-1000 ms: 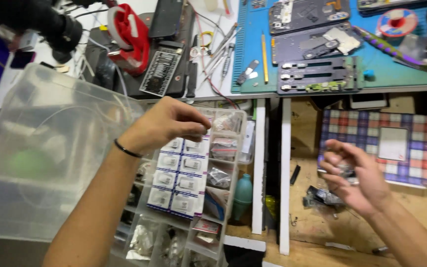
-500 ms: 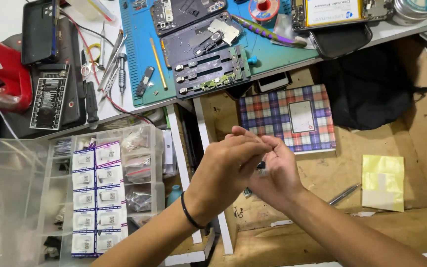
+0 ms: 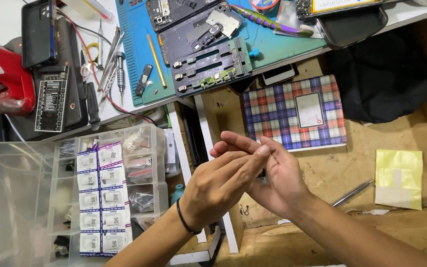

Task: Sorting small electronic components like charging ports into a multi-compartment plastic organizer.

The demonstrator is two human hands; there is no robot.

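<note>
— So, where are your hands?

— Both are together above the open wooden drawer (image 3: pixel 322 173), just below the plaid notebook (image 3: pixel 295 111) that lies in it. My right hand (image 3: pixel 277 180) is turned palm up, fingers half curled. My left hand (image 3: pixel 218 185) lies across it, the black band (image 3: pixel 186 220) on its wrist.

— Holding anything?

— A small dark part (image 3: pixel 262 175) sits between them, just below the notebook, where my left fingers (image 3: pixel 250 158) press onto the right palm. Most of it is hidden, so I cannot tell what it is, nor whether the left fingers pinch it or only cover it. The right hand is not closed around it.

— What else is about the notebook?

— Right of it and lower in the drawer lies a yellow packet (image 3: pixel 399 178), with metal tweezers (image 3: pixel 352 194) between that packet and my right forearm. Upper right of the notebook is a black bag (image 3: pixel 386 81). Left of it, past the drawer's edge, stands a clear parts box (image 3: pixel 119 193) with white labelled packets in its compartments. Above the notebook, on the bench, a blue mat (image 3: pixel 134 59) carries an opened phone (image 3: pixel 193 27) and a clamp jig (image 3: pixel 208 64).
</note>
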